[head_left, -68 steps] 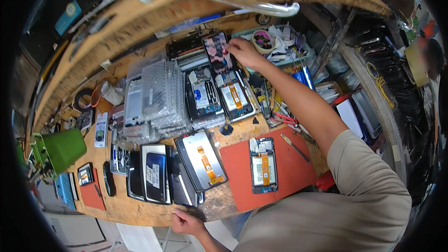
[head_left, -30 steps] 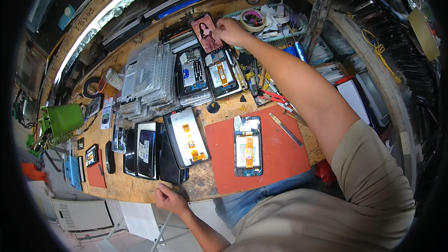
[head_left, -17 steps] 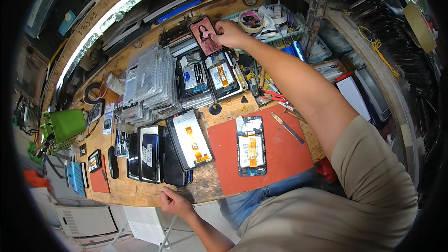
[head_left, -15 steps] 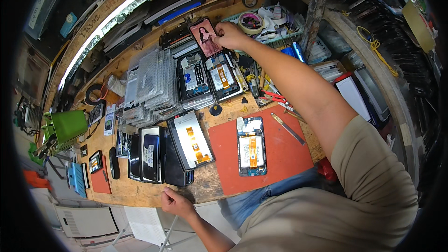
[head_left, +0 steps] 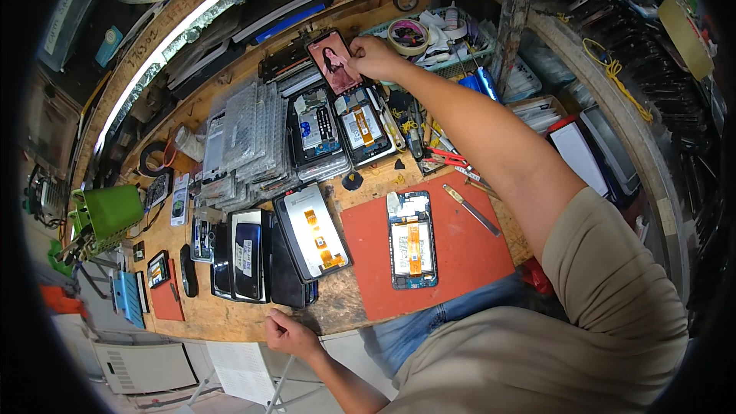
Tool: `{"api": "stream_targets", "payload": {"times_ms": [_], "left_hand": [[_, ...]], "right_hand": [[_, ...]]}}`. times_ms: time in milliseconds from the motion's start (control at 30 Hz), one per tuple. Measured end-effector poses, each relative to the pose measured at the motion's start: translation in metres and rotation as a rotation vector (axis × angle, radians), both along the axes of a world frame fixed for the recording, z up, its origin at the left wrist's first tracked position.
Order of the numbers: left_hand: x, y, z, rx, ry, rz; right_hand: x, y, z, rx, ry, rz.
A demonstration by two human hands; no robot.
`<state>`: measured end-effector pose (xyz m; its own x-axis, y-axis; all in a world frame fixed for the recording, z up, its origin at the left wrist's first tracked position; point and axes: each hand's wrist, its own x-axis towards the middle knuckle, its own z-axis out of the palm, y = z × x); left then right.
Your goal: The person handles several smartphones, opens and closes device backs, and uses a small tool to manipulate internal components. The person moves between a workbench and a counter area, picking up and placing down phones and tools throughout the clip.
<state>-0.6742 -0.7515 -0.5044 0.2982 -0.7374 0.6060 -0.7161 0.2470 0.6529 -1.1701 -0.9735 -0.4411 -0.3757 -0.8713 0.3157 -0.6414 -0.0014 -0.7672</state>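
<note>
At the back of the bench my right hand (head_left: 377,59) has its curled fingers at the right edge of a smartphone (head_left: 332,60) and grips it there. The phone's lit screen shows a picture of a person in a dark dress; it leans upright behind two opened phones. My left hand (head_left: 291,335) is closed in a loose fist at the bench's front edge, with nothing visible in it. An opened phone (head_left: 412,239) with battery and orange ribbon cable exposed lies on the red mat (head_left: 475,261) before me.
A metal spudger (head_left: 471,210) rests on the mat. Left of it are a detached screen panel (head_left: 313,231), stacked phones (head_left: 247,253) and clear plastic trays (head_left: 245,130). Pliers (head_left: 446,158) and other tools lie behind; a cluttered basket (head_left: 468,65) stands at the back right.
Almost nothing differs. The view has shifted slightly, while my right hand stays at the lit phone and my left fist remains by the bench edge.
</note>
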Motion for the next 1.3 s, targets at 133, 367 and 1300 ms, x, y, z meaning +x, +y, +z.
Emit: {"api": "stream_targets", "payload": {"times_ms": [133,367,1300], "left_hand": [[-0.001,-0.002,0.001,-0.034,-0.035,-0.004],[0.001,0.002,-0.001,0.001,0.008,-0.002],[0.004,0.002,-0.005,0.024,0.017,-0.002]], "right_hand": [[-0.005,-0.005,-0.006,-0.059,-0.006,0.020],[-0.013,-0.014,-0.016,-0.102,-0.076,0.133],[-0.004,0.003,0.000,-0.140,-0.097,0.029]]}}
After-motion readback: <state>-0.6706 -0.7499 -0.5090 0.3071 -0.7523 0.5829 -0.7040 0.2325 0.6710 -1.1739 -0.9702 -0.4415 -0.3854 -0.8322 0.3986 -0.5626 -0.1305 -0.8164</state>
